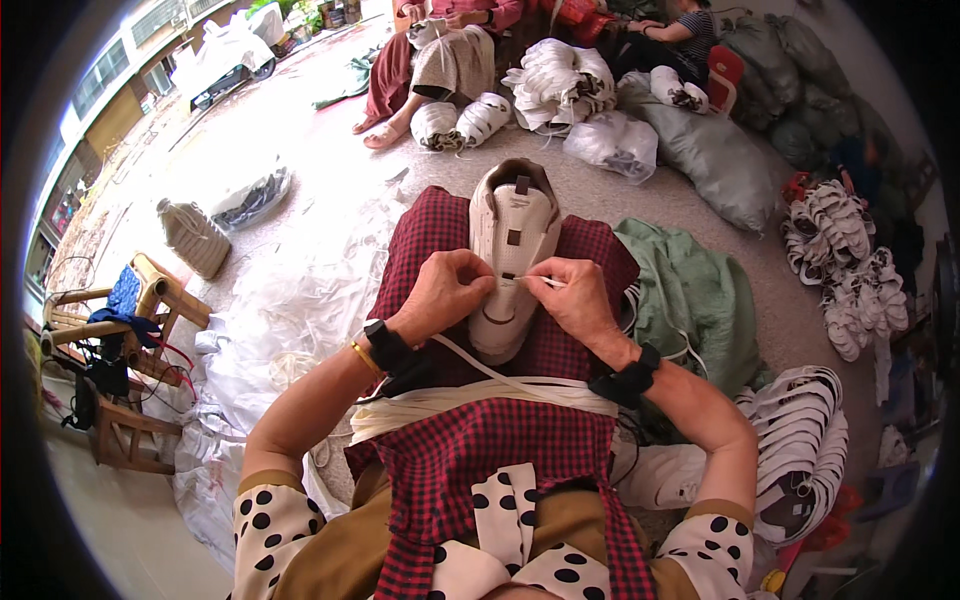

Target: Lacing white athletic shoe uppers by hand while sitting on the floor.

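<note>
A cream-white shoe [514, 215] rests on my lap, its heel opening pointing away from me and its toe toward me. My right hand [578, 297] is closed in a pinch on a thin white shoelace [550, 282] at the shoe's right side, beside a small dark slot on its upper. At the opposite edge my left hand [447, 290] is also pinched, thumb and finger against the shoe; what lies between them is hidden. A bundle of cream laces [480, 400] lies across my lap on the red-and-black checked apron [460, 440], one strand running up toward my left hand.
Clear plastic sheeting [270, 340] covers the floor at left, near a bamboo stool [150, 300] and a plastic jug [193, 238]. Green cloth [690, 300] lies at my right. Bundled shoes [800, 440] stand at right. Two people sit at the back among shoe bundles and grey sacks [710, 160].
</note>
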The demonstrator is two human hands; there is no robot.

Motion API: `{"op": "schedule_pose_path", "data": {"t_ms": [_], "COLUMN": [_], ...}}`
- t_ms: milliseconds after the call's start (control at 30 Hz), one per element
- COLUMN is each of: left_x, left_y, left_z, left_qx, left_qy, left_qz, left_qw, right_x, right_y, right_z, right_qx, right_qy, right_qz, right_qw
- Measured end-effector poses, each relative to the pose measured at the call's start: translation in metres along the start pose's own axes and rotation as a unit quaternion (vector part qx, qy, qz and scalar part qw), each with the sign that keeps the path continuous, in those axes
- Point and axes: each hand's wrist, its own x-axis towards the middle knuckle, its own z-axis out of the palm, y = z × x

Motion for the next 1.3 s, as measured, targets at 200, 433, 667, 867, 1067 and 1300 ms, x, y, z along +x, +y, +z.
{"op": "schedule_pose_path", "data": {"t_ms": [200, 433, 667, 867, 1067, 1300], "left_x": [0.002, 0.003, 0.004, 0.005, 0.006, 0.008], "left_y": [-0.001, -0.001, -0.002, -0.004, -0.005, -0.007], "left_z": [0.000, -0.001, -0.001, 0.002, 0.001, 0.004], "left_qx": [0.005, 0.001, 0.009, -0.009, 0.023, -0.004], "left_qy": [-0.006, -0.013, -0.012, 0.010, 0.019, 0.005], "left_qz": [-0.009, -0.013, -0.006, -0.007, -0.003, 0.001], "left_qw": [1.000, 1.000, 1.000, 1.000, 1.000, 1.000], "right_x": [0.000, 0.000, 0.001, 0.003, 0.010, 0.013], "right_y": [0.006, 0.008, 0.006, 0.012, 0.008, -0.007], "right_z": [0.004, 0.001, 0.002, 0.004, -0.002, 0.005], "right_qx": [0.029, 0.025, 0.044, 0.056, -0.012, -0.049], "right_qy": [0.018, -0.003, -0.008, -0.025, -0.043, -0.044], "right_qz": [0.006, -0.013, 0.015, -0.010, -0.025, -0.039], "right_qw": [0.999, 1.000, 0.999, 0.998, 0.999, 0.997]}}
